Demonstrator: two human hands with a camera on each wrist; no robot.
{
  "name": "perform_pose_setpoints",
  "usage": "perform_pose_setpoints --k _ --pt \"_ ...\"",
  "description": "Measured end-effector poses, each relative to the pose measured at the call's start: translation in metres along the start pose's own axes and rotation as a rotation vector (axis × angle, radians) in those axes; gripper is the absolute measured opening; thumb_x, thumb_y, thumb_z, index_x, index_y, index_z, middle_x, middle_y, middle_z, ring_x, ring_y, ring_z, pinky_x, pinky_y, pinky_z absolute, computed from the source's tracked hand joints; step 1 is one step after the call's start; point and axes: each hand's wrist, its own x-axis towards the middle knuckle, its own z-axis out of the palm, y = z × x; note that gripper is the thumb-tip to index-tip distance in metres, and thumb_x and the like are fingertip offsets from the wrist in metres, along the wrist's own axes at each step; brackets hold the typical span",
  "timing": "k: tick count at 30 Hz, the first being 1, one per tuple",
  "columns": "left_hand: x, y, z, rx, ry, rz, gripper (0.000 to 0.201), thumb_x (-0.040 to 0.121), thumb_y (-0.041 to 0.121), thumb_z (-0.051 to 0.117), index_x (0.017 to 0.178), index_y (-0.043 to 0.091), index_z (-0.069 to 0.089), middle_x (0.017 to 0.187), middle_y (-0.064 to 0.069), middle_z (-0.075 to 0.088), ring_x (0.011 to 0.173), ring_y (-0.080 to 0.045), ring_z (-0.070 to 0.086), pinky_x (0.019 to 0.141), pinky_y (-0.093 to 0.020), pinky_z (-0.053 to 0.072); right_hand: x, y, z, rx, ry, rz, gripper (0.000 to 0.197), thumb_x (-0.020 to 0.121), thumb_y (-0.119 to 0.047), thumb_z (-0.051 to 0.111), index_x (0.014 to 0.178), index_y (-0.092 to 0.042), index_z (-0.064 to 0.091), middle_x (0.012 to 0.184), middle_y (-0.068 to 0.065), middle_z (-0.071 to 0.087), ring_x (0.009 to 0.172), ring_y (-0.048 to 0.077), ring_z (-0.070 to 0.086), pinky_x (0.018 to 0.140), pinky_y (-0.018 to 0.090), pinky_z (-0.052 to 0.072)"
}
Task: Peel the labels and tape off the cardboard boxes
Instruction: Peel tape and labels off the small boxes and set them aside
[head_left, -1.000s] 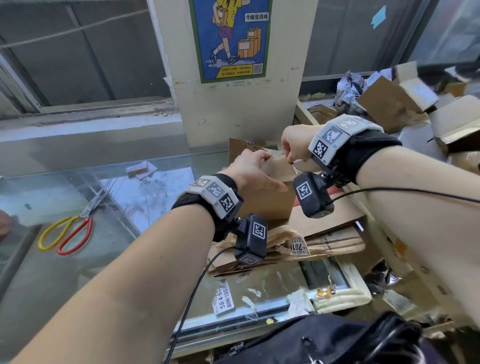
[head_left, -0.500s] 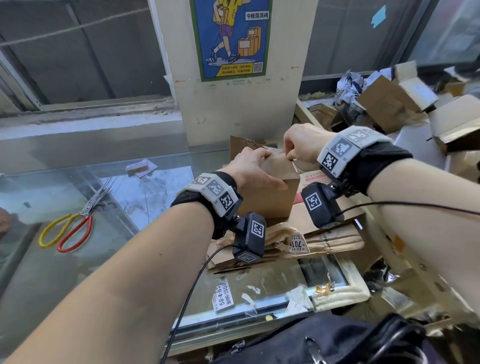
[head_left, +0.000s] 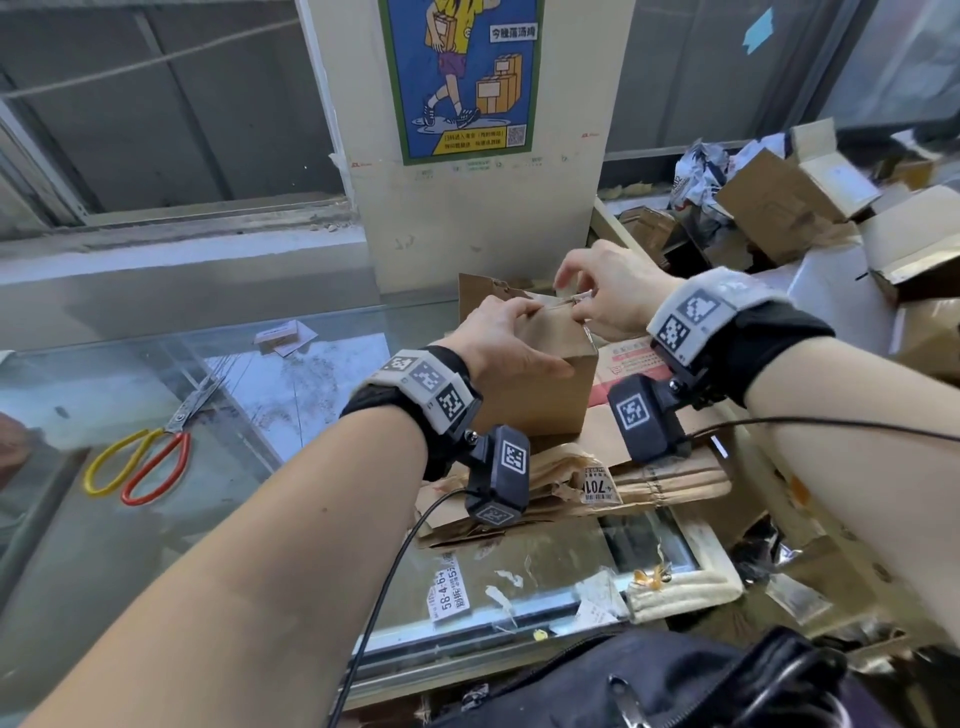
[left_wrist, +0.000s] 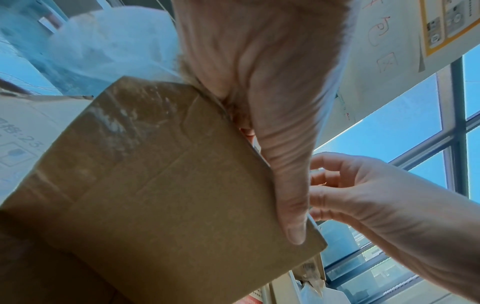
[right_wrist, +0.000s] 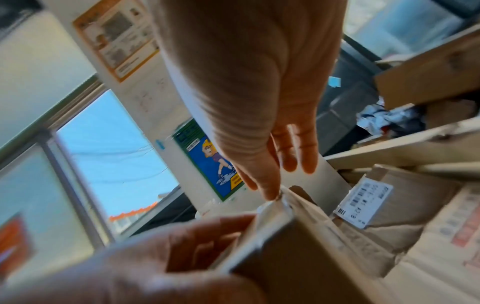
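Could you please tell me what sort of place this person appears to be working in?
Probably a parcel pickup or recycling point. A poster on the pillar shows a figure carrying cartons, opened cardboard boxes pile up to the right, and torn shipping labels stick to the glass counter.

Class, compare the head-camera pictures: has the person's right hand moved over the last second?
Yes. The right hand has shifted slightly left, toward the poster, pinching tape at the box top.

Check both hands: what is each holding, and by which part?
Left hand grips the small cardboard box over its top edge. Right hand pinches a clear tape strip at the box's top corner.
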Motion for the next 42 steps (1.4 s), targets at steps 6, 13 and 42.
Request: perform_pose_setpoints --k 6,13,42 --pt "0.003 0.001 -0.001 -0.025 -0.014 0.011 0.090 0.067 0.048 0.083 0.143 0.032 0.038 0.130 0.000 0.036 0.114 -0.018 0.040 0.091 -0.031 0.043 -0.013 -0.007 0.017 -0.216 0.147 -0.092 0.023 0.095 -0.008 0.046 0.101 -0.009 0.069 0.111 0.011 0.050 0.108 0.028 0.049 0.084 0.033 0.039" --pt "0.003 0.001 0.001 -0.015 -0.004 0.013 0.094 0.066 0.048 0.083 0.146 0.030 0.037 0.131 0.000 0.036 0.117 -0.016 0.038 0.095 -0.030 0.039 -0.007 -0.011 0.010 -0.205 0.094 -0.030 0.019 0.088 -0.001 0.050 0.099 -0.007 0.064 0.113 0.012 0.055 0.105 0.031 0.054 0.085 0.036 0.042" --pt "0.003 0.003 0.001 0.005 0.062 -0.022 0.097 0.066 0.051 0.082 0.148 0.028 0.034 0.141 -0.003 0.038 0.129 -0.021 0.041 0.106 -0.034 0.039 -0.018 -0.026 0.008 -0.213 0.152 -0.104 0.027 0.093 -0.008 0.048 0.114 -0.010 0.065 0.111 0.015 0.064 0.104 0.030 0.059 0.084 0.034 0.045"
